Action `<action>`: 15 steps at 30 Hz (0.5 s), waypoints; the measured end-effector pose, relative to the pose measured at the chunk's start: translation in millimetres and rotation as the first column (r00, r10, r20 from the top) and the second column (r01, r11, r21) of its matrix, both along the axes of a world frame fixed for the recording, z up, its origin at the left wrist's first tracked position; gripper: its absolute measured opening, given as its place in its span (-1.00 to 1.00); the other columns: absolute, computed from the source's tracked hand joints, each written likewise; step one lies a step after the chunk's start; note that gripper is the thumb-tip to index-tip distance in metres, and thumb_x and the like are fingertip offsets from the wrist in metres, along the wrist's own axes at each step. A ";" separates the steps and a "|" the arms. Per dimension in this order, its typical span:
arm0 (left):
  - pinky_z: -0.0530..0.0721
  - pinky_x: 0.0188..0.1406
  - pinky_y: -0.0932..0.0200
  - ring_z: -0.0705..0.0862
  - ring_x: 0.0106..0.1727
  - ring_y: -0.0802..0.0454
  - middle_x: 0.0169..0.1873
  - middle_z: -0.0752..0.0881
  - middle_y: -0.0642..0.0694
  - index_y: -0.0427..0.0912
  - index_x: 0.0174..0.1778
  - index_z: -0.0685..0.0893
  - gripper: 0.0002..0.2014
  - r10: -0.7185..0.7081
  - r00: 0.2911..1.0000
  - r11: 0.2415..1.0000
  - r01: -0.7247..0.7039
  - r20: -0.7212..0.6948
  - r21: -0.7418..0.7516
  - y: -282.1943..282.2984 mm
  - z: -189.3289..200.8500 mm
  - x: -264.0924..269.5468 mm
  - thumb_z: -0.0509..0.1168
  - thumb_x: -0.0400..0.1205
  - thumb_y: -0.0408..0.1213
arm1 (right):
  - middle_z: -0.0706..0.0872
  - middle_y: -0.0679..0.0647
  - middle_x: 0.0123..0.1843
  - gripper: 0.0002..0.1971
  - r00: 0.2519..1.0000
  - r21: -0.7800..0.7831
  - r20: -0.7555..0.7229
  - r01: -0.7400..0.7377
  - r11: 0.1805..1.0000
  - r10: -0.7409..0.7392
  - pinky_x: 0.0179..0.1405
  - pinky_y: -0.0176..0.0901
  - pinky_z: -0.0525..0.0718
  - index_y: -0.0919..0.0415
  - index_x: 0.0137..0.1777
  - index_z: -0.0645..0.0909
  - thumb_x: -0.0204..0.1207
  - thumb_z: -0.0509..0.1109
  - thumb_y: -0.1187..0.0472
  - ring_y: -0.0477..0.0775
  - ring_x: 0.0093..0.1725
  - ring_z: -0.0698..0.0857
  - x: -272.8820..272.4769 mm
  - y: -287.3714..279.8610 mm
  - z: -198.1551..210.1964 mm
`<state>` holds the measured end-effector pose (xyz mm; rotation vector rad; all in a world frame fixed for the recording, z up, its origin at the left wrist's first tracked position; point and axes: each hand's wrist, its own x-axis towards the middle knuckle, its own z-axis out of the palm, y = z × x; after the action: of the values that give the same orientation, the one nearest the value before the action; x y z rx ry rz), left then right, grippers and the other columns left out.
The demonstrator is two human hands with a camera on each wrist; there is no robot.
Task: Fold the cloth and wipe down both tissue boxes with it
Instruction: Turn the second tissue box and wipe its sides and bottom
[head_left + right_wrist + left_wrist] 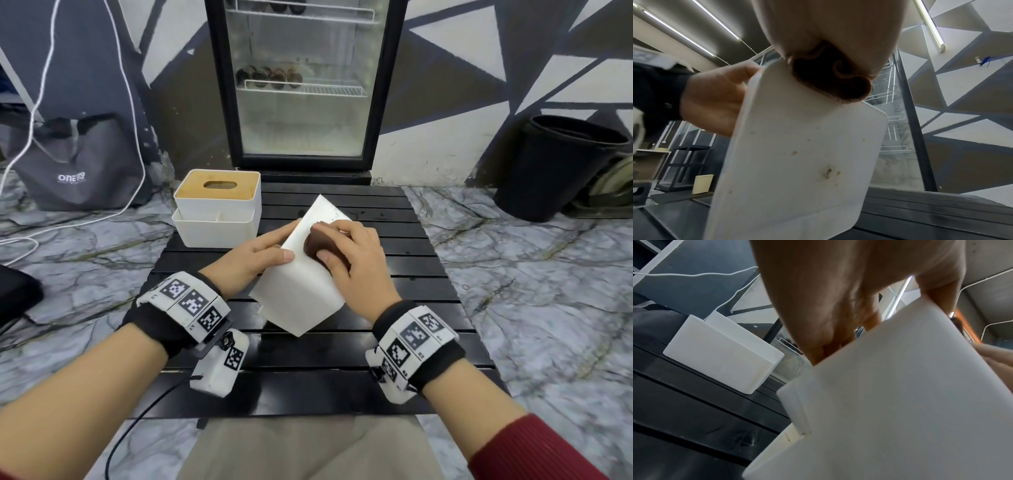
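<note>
A plain white tissue box (301, 291) is tipped up on the black slatted table (428, 308), its flat underside facing up and showing small brown spots (827, 173). My left hand (260, 253) grips its left edge, thumb on the upper face. My right hand (349, 257) holds a bunched brown cloth (320, 246) and presses it against that face near the top. In the right wrist view the cloth (830, 78) sits under the palm. A second white tissue box (217, 209) with a wooden slotted lid stands upright at the table's back left, also in the left wrist view (721, 353).
A glass-door fridge (305, 85) stands behind the table. A grey bag (78, 164) and white cable (130, 102) lie on the marble floor at left, a black bin (555, 164) at right. A black cable (137, 425) trails from my left wrist.
</note>
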<state>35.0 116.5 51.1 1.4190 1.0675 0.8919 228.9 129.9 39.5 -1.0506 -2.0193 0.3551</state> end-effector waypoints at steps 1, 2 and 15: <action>0.66 0.03 0.33 0.70 0.13 0.16 0.17 0.74 0.13 0.30 0.38 0.46 -0.49 -0.003 1.000 1.000 0.003 0.003 -0.003 0.4 -0.1 -0.1 0.23 0.51 -0.20 | 0.56 0.04 0.27 -0.63 1.000 -0.011 -0.002 0.008 1.000 -0.008 0.25 0.06 0.38 0.01 0.34 0.55 0.52 0.29 0.14 0.11 0.25 0.41 0.3 5.1 0.3; 0.65 0.06 0.32 0.69 0.15 0.15 0.18 0.73 0.13 0.30 0.39 0.45 -0.48 -0.007 1.000 1.000 0.007 0.005 -0.006 0.7 -0.3 -0.4 0.23 0.51 -0.20 | 0.56 0.04 0.27 -0.63 1.000 -0.023 -0.003 0.013 1.000 -0.013 0.26 0.08 0.38 0.02 0.34 0.55 0.52 0.28 0.15 0.12 0.25 0.41 0.6 10.0 0.6; 0.59 0.25 0.16 0.62 0.31 -0.08 0.32 0.65 -0.10 0.22 0.53 0.33 -0.38 -0.081 0.997 0.996 0.081 0.020 -0.022 4.1 -0.2 0.0 0.23 0.52 -0.21 | 0.56 0.02 0.23 -0.66 0.993 -0.098 -0.005 0.118 0.988 -0.119 0.22 -0.01 0.35 0.00 0.38 0.49 0.61 0.20 0.15 0.04 0.19 0.37 10.1 63.1 3.8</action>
<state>35.0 120.6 51.0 1.4224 0.9957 0.8308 239.0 192.9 43.2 -1.2201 -1.9360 0.3988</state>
